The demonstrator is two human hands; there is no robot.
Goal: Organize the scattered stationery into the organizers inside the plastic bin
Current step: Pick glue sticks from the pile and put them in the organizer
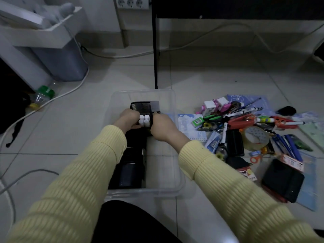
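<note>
Clamped tight with the left hand on a bundle of four white-capped markers, fingers curled round from the left, caps facing up. Gripping from the opposite side with the right hand, fingers curled on what looks like the right wall of the black mesh organizer, right up against the bundle. Holding those markers at the mouth of the organizer's near compartment, inside the clear plastic bin, toward its far left. Nearer in the same bin, a second black organizer, partly hidden under the left yellow sleeve. Over on the right, on the tiled floor, the scattered pile. Just beside the bin's right wall, a blue notepad. Further right, green-handled scissors, then a red-orange tool. Nearer than that, a clear tape roll with blue pens to its right. Nearest of all, a black pouch.
</note>
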